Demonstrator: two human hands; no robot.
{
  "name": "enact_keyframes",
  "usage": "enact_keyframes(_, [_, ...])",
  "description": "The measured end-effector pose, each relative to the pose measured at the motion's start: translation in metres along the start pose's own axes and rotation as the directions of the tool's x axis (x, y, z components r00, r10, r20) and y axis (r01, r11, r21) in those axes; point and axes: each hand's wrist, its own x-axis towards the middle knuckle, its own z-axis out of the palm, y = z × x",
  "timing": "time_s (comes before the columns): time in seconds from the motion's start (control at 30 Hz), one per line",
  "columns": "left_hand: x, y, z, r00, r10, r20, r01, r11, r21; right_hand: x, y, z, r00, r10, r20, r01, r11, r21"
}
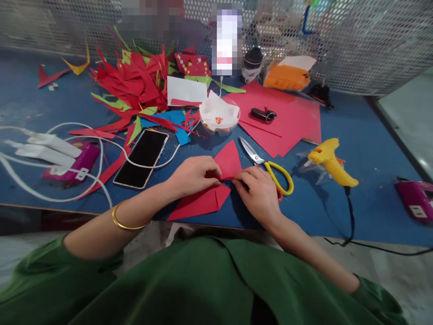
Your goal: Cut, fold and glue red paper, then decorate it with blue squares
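Observation:
A folded piece of red paper (228, 159) lies near the table's front edge, its pointed top sticking up between my hands. My left hand (198, 176) pinches its left side with thumb and fingers. From the right, my right hand (259, 192) grips the fold at the paper's edge between thumb and fingertips. Below them another red paper part (203, 203) with creased flaps lies on the table; whether it joins the upper part is hidden by my fingers. Scissors (255, 155) with yellow handles lie just beyond my right hand, partly covered by it.
Red and green paper scraps (138, 76) heap at the back left. A black phone (142, 158) and white cables lie left. Behind my hands are a clear bowl (219, 122) and red sheets (291, 117). A yellow glue gun (333, 162) with a black cord lies right.

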Motion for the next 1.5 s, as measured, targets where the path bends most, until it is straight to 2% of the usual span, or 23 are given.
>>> enact_keyframes(0.3, [-0.002,-0.004,0.006,0.993,0.044,-0.113,-0.051,0.997,-0.061,0.000,-0.005,-0.001,0.998,0.069,0.008,-0.068,0.992,-0.102])
enact_keyframes(0.6, [0.000,0.000,0.014,0.990,-0.028,-0.138,0.029,1.000,0.007,0.002,-0.005,-0.003,0.994,0.104,0.035,-0.101,0.992,-0.080])
enact_keyframes(0.7, [0.000,0.000,0.015,0.988,-0.034,-0.149,0.034,0.999,-0.002,-0.001,-0.001,-0.009,0.983,0.141,-0.113,-0.138,0.990,0.037])
enact_keyframes(0.77, [0.000,0.000,0.016,0.988,-0.034,-0.151,0.033,0.999,-0.007,-0.004,0.002,-0.013,0.951,0.189,-0.246,-0.173,0.981,0.087])
enact_keyframes(0.8, [0.000,-0.001,0.015,0.988,-0.035,-0.151,0.034,0.999,-0.006,-0.005,0.004,-0.015,0.941,0.203,-0.272,-0.186,0.979,0.089])
enact_keyframes(0.87, [0.000,-0.001,0.015,0.989,-0.036,-0.147,0.037,0.999,-0.002,-0.006,0.006,-0.016,0.956,0.197,-0.219,-0.186,0.980,0.069])
enact_keyframes(0.97, [0.000,-0.001,0.015,0.989,-0.036,-0.144,0.037,0.999,0.005,-0.003,0.004,-0.013,0.988,0.140,-0.060,-0.138,0.990,0.036])
enact_keyframes(1.07, [0.000,-0.001,0.014,0.991,-0.025,-0.134,0.027,1.000,0.012,0.002,0.001,-0.009,0.993,0.114,0.017,-0.114,0.994,0.000])
enact_keyframes(1.33, [0.000,-0.002,0.014,0.993,0.018,-0.121,-0.010,0.998,0.062,0.005,-0.001,-0.007,0.994,0.099,0.050,-0.096,0.994,-0.054])
enact_keyframes(1.5, [-0.001,-0.001,0.014,0.993,0.016,-0.116,-0.007,0.997,0.078,0.007,-0.001,-0.006,0.991,0.087,0.102,-0.068,0.982,-0.174])
